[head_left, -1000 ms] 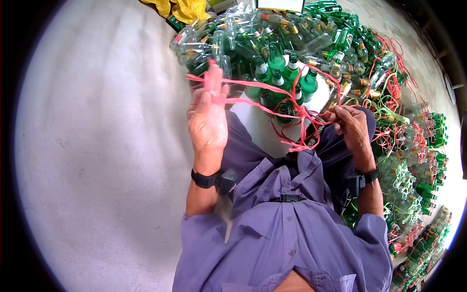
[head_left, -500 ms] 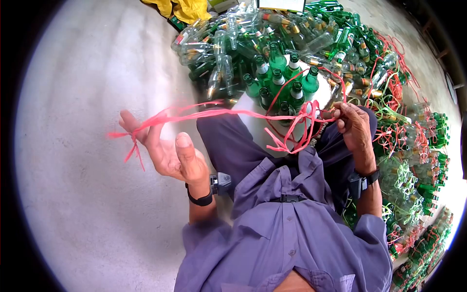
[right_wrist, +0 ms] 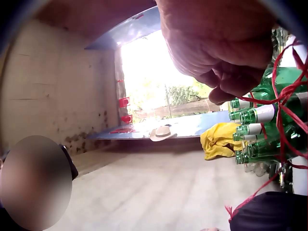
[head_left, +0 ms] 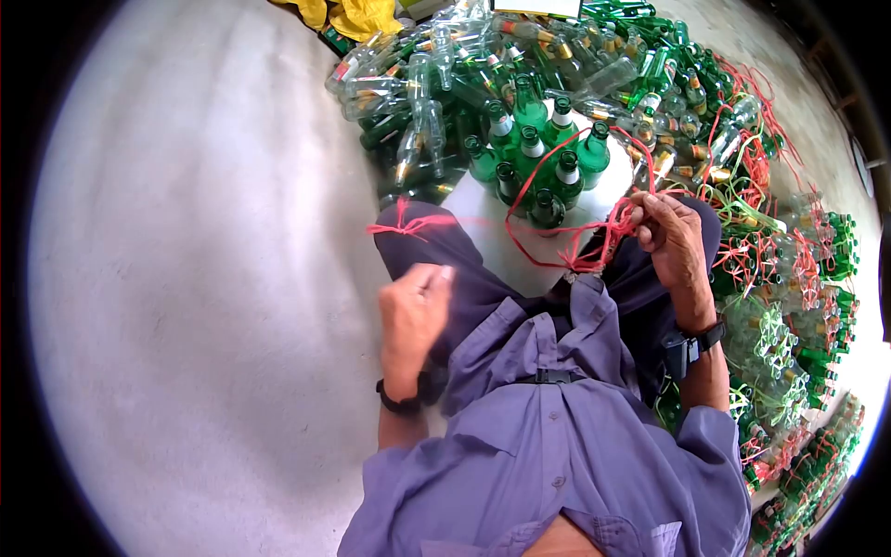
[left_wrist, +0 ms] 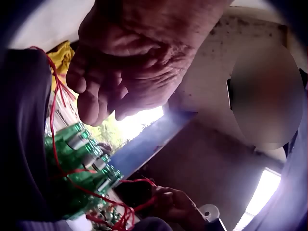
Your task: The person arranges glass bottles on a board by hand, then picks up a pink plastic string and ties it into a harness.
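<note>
Red plastic twine (head_left: 616, 226) hangs in a tangle from my right hand (head_left: 672, 239), whose thumb and fingers pinch it. A loop of it runs round a cluster of green glass bottles (head_left: 532, 160), upright on a white stand (head_left: 501, 252) between the knees. One frayed twine end (head_left: 405, 225) stretches out over the left knee. Below that end is my left hand (head_left: 412, 321), blurred and apart from the twine. Its fingers are loosely bent with nothing in them in the left wrist view, where the bottle necks (left_wrist: 98, 156) show beyond.
A big heap of loose clear and green bottles (head_left: 436, 130) lies behind the stand. To the right are tied bundles of bottles (head_left: 770, 343) and more red twine (head_left: 756, 172). A yellow cloth or bag (head_left: 367, 20) lies at the back left beside the pale floor (head_left: 204, 278).
My left hand swung out left, drawing the twine end along, then let it go and came back toward the lap. My right hand keeps its pinch in nearly the same place.
</note>
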`<state>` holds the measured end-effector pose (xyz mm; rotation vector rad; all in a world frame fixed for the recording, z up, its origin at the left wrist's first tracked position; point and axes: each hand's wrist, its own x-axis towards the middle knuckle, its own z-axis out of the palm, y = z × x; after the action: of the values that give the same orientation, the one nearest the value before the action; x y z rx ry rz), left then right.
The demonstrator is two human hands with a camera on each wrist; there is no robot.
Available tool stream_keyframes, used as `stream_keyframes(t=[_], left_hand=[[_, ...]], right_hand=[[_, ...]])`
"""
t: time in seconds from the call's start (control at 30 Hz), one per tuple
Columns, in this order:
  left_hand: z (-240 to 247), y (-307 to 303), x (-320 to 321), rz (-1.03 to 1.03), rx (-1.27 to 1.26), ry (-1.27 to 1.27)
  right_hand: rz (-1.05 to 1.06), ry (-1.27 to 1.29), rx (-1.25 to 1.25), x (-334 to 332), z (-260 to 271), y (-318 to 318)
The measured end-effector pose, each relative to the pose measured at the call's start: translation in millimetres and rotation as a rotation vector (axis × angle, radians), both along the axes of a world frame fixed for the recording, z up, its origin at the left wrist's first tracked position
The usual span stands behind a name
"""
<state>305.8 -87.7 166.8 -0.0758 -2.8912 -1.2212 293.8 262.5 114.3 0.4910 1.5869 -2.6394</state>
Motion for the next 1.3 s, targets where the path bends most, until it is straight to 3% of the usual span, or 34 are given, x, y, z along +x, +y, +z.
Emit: stream_keyframes(t=[0.03,0.1,0.17,0.4,0.53,0.67,0.73,0.87,0.93,1.07,1.17,1.27,1.3], left_hand=[[-3.7,7.3,3.1,-0.174,-0.071,0.116],[-7.0,34.5,0.3,-0.322,-0.029,0.394],[-2.6,59.7,-8.2,-0.493,-0.093,0.494],[-30.3,122.8,-34.0,-0.825,-0.238,0.367],[-64.2,127.0,-29.4,-0.873,-0.348,0.311],[-83.2,121.5,-24.5,-0.837,-0.399,0.288],[-84.1,118.3,-26.0,-0.833,-0.384,0.557],[-79.4,113.3,-23.8,-0.829,-0.326,0.55],[-68.4,115.2,-23.6,-0.792,-0.031,0.537],[-72.0,111.7,-27.7,-0.692,0.181,0.515],[-69.7,107.7,-31.2,-0.546,0.269,0.439],[-80.2,99.7,-31.8,-0.321,0.511,0.069],[-76.4,100.4,-32.3,-0.32,0.511,0.068]], right_hand=[[-0.001,-0.003,0.005,1.0,2.4,-0.8],[-0.001,0.002,-0.019,0.7,7.4,-2.6],[0.006,0.013,-0.021,0.9,9.2,-4.2],[0.022,0.05,-0.055,12.1,27.9,-10.2],[0.017,0.046,-0.098,14.2,29.0,-7.9],[-0.011,0.033,-0.149,12.2,18.8,-3.8],[-0.03,0.032,-0.175,10.2,16.1,-2.8],[-0.033,0.019,-0.168,9.1,12.5,-1.1],[-0.059,0.001,-0.148,8.1,7.2,1.9],[-0.087,-0.037,-0.092,8.3,-1.7,7.9],[-0.107,-0.036,-0.073,8.9,-4.0,10.2],[-0.111,-0.014,-0.059,11.2,-5.3,13.4],[-0.117,-0.009,-0.062,11.7,-6.4,14.6]])
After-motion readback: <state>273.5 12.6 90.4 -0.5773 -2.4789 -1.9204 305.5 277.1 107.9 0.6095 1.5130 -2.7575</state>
